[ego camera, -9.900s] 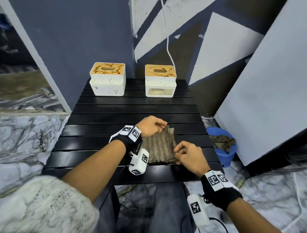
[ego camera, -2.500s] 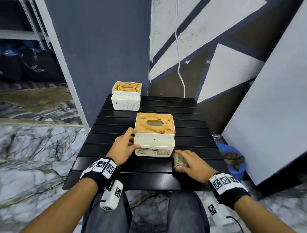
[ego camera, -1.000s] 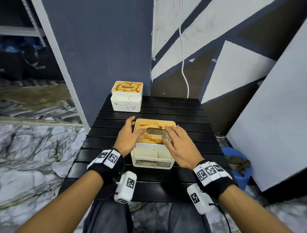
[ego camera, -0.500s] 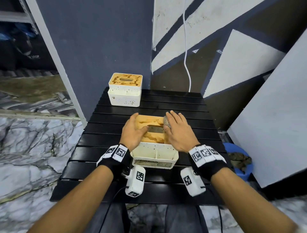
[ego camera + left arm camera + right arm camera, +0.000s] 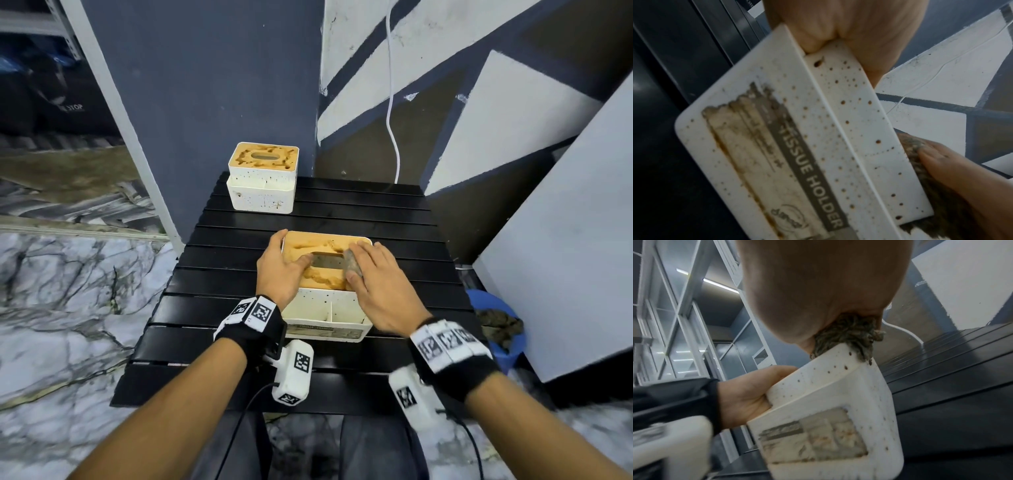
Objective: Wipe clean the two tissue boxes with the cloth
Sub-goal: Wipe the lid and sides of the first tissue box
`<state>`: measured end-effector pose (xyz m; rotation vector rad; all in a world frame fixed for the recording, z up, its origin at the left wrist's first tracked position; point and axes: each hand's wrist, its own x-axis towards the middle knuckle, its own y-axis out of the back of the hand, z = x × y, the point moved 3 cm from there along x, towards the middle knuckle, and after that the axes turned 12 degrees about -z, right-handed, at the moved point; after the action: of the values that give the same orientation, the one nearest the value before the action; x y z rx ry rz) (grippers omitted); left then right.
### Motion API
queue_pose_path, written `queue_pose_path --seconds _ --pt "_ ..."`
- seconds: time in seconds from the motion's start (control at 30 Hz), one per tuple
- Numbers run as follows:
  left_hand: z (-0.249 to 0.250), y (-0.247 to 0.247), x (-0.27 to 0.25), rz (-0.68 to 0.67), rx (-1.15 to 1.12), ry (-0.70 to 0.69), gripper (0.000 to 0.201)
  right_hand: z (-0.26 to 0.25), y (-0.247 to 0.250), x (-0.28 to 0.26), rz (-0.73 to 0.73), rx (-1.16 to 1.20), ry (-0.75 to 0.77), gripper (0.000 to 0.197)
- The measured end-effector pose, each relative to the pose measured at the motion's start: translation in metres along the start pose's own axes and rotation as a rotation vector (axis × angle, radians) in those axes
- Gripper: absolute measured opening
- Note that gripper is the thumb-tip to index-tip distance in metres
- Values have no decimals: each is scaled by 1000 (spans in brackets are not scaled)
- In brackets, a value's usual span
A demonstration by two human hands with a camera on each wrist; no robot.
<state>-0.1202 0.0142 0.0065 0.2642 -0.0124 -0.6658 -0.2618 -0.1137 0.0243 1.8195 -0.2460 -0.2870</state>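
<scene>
right hand (image 5: 378, 284) pressing cloth (image 5: 352, 264), probably flat, on near tissue box (image 5: 329, 310)

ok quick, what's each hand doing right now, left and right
Left hand: grips the left side of the near tissue box, steadying it.
Right hand: fingers straight, pressing the cloth onto the box's orange-stained top.

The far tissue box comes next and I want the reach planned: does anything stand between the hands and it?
Only the near tissue box, which both hands are on: the left hand holds its left side, the right hand presses the cloth on its top. Beyond it lie bare table slats up to the far tissue box at the back left.
</scene>
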Motion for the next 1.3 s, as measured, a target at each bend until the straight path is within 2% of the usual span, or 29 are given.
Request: queue_pose_path --seconds 0.13,0.2,0.43,0.5,0.7,0.8,1.0,1.1,1.3 --pt "0 -1 -1 21 3 4 62 6 17 39 -15 40 -68 54" --pt "0 -3 -1 45 19 6 64 6 18 43 -7 46 -52 54" --pt "-2 -5 -2 66 41 0 65 -13 4 -28 31 48 44 53" --pt "0 -5 -3 52 61 -4 65 -15 6 -32 29 24 57 53" --pt "4 -3 -3 25 102 -1 64 12 13 37 -33 32 -31 56" --pt "5 -4 -5 34 108 -6 64 14 16 50 -45 22 -47 55" --pt "4 -6 -7 56 102 -10 63 -2 3 -2 -11 -11 25 63" --pt "5 -6 -8 48 103 -7 63 -15 4 -29 15 -14 46 57" --pt "4 -4 -5 6 133 26 65 -4 16 2 -46 52 -4 54"
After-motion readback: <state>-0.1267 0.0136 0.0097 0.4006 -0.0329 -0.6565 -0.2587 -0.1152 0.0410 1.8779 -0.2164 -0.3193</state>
